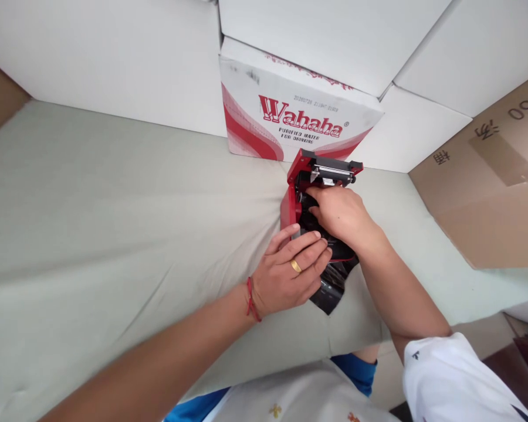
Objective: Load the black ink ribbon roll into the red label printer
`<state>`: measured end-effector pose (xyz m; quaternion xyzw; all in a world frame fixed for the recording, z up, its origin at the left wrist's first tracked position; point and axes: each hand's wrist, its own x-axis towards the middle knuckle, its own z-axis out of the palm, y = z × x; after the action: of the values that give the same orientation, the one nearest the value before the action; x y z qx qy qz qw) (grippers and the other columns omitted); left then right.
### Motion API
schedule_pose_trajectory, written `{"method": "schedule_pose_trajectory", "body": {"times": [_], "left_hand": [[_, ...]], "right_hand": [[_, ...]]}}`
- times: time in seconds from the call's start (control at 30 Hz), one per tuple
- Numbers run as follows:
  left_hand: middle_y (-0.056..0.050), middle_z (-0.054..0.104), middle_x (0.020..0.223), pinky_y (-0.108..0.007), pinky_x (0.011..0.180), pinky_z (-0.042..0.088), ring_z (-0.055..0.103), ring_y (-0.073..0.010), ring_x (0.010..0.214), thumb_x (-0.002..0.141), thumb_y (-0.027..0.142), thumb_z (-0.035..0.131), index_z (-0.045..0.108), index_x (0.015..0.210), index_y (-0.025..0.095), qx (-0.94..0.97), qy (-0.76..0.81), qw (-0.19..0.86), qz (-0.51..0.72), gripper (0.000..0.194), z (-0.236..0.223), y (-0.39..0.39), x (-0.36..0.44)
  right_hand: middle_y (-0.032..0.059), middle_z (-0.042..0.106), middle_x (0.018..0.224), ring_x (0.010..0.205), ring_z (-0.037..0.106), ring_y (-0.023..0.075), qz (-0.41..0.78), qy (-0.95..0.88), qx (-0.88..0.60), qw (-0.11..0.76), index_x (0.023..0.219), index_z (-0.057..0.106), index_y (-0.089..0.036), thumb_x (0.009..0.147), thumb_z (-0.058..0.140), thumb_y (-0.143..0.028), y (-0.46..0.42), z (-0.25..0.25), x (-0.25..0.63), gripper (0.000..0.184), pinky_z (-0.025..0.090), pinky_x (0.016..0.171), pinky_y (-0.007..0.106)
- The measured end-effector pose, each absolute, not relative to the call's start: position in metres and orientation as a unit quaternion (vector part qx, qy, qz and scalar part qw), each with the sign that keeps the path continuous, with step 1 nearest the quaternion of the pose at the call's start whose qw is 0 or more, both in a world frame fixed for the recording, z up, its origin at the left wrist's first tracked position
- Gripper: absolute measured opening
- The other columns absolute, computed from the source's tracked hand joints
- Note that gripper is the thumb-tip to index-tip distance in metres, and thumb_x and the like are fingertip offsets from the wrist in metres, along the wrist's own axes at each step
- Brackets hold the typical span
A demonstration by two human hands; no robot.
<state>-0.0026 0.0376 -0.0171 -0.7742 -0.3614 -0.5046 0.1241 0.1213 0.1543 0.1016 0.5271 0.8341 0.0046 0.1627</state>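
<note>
Pale green cloth, softly creased, spreads beneath our hands. Our left hand [290, 272], gold-ringed, lies with fingers extended, slightly parted, on the near edge of the boxy red-and-black device [294, 214], which stands before a printed carton [299, 111]; glossy black film [330, 287] hangs out. Our right hand [338, 214] reaches inside, fingers partly spread, grip unclear.

some fingertips of the right hand [341, 214] are hidden inside the red and black device [293, 205]. the left hand [290, 272] covers the device's near left corner and part of the black film [333, 287]. beyond the hands, the small print on the water carton [246, 126] is barely legible. the brown carton [479, 228], right of them, is cut off by the picture's edge.
</note>
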Motion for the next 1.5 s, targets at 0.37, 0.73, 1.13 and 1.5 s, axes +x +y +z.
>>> {"method": "schedule_pose_trajectory", "body": {"times": [0.37, 0.73, 1.13, 1.5], "left_hand": [[-0.007, 0.088, 0.114, -0.045, 0.113, 0.054, 0.078, -0.0237, 0.114, 0.1, 0.013, 0.066, 0.075, 0.138, 0.013, -0.781, -0.42, 0.148, -0.438, 0.04, -0.002, 0.032, 0.013], [-0.008, 0.086, 0.113, -0.039, 0.107, 0.054, 0.077, -0.0228, 0.116, 0.108, 0.016, 0.061, 0.082, 0.129, 0.008, -0.791, -0.437, 0.18, -0.388, 0.03, 0.014, 0.014, 0.027], [-0.007, 0.081, 0.119, -0.038, 0.111, 0.051, 0.071, -0.0209, 0.119, 0.11, 0.016, 0.058, 0.083, 0.13, 0.012, -0.806, -0.429, 0.178, -0.368, 0.032, 0.012, 0.008, 0.027], [-0.007, 0.082, 0.109, -0.038, 0.104, 0.055, 0.073, -0.0217, 0.114, 0.105, 0.016, 0.066, 0.082, 0.119, 0.015, -0.802, -0.405, 0.128, -0.421, 0.022, 0.01, 0.014, 0.023]], "right_hand": [[0.0031, 0.089, 0.103, 0.093, 0.083, 0.0231, -0.228, 0.855, 0.411, -0.22, 0.11, 0.089, -0.027, 0.109, 0.071, -0.038, 0.146, 0.132, 0.18, 0.022, 0.066, 0.088, 0.037], [0.0113, 0.083, 0.135, 0.127, 0.077, 0.0287, -0.066, 0.864, 0.375, -0.329, 0.136, 0.083, -0.028, 0.119, 0.051, -0.048, 0.183, 0.089, 0.189, 0.04, 0.06, 0.116, 0.051], [0.0119, 0.08, 0.122, 0.107, 0.07, 0.0258, 0.01, 0.92, 0.308, -0.242, 0.14, 0.077, -0.02, 0.107, 0.059, -0.003, 0.103, 0.076, 0.212, 0.041, 0.064, 0.093, 0.043], [0.0111, 0.084, 0.127, 0.109, 0.073, 0.0266, 0.013, 0.902, 0.358, -0.24, 0.151, 0.076, -0.026, 0.108, 0.054, -0.001, 0.082, 0.068, 0.209, 0.055, 0.067, 0.095, 0.046]]}}
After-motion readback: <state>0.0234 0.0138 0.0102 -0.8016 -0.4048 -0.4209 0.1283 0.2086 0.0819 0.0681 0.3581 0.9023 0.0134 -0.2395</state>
